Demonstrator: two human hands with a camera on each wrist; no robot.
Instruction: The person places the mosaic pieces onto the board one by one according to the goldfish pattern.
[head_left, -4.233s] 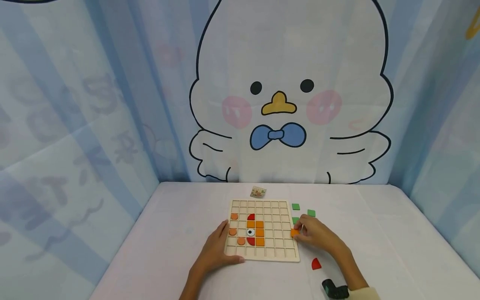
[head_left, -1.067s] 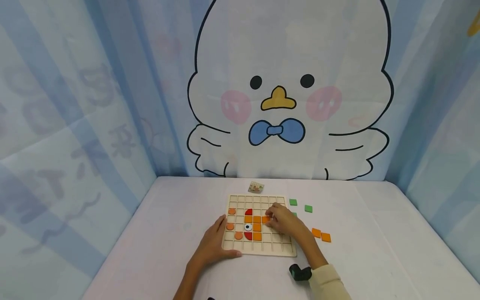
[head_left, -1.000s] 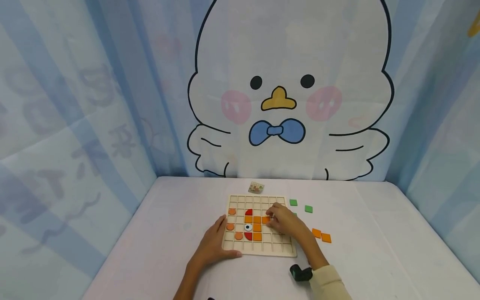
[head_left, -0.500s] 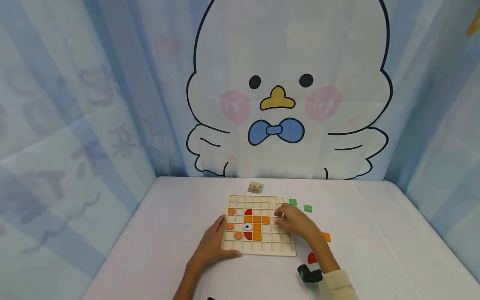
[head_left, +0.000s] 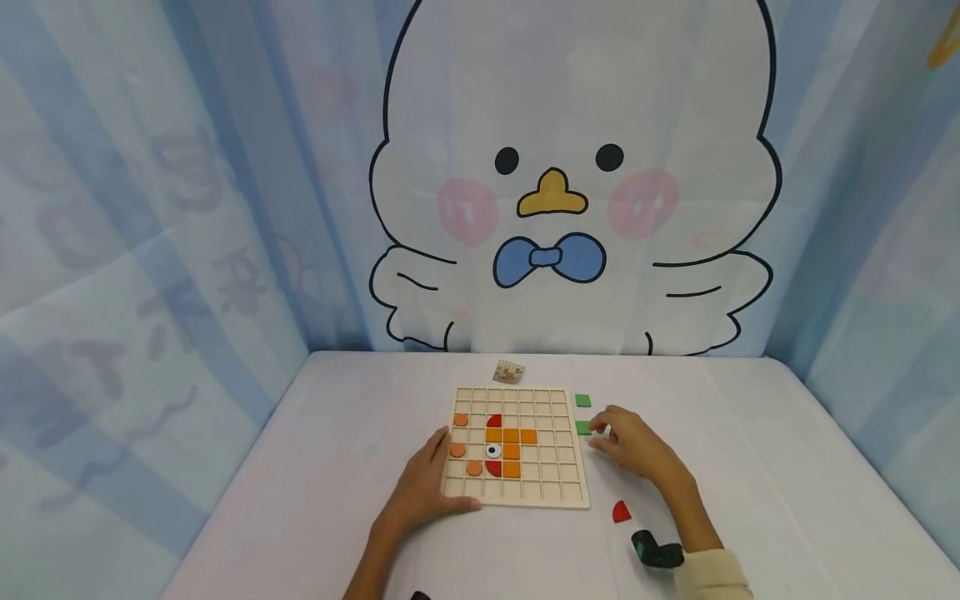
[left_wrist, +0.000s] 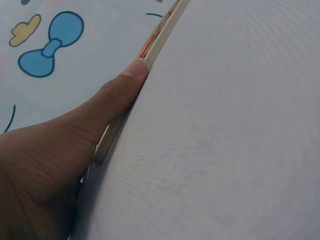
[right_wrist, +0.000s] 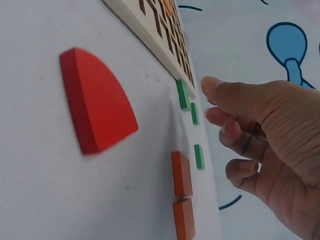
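Note:
My left hand (head_left: 422,479) grips the near-left corner of the wooden grid board (head_left: 555,492), fingers along its left side. In the left wrist view its thumb (left_wrist: 120,90) presses the board's edge. On the grid lie orange squares (head_left: 512,452), orange discs (head_left: 475,468), red quarter-rounds (head_left: 493,469) and an eye piece (head_left: 492,451). Just off the board's right side hovers my right hand (head_left: 637,446), fingers loosely bent and holding nothing. Near it are green squares (right_wrist: 183,95) and two orange squares (right_wrist: 183,174); the hand and forearm hide those orange ones in the head view.
A loose red quarter-round (head_left: 622,512) lies on the white table right of the board. Behind the board is a small patterned card (head_left: 509,372). A black device (head_left: 657,550) sits at the right wrist. A printed curtain (head_left: 555,308) borders the table's back.
My right hand has let go of an orange square, which now sits in the grid at the right end of an orange row. The hand has moved right, off the board. My left hand stays put.

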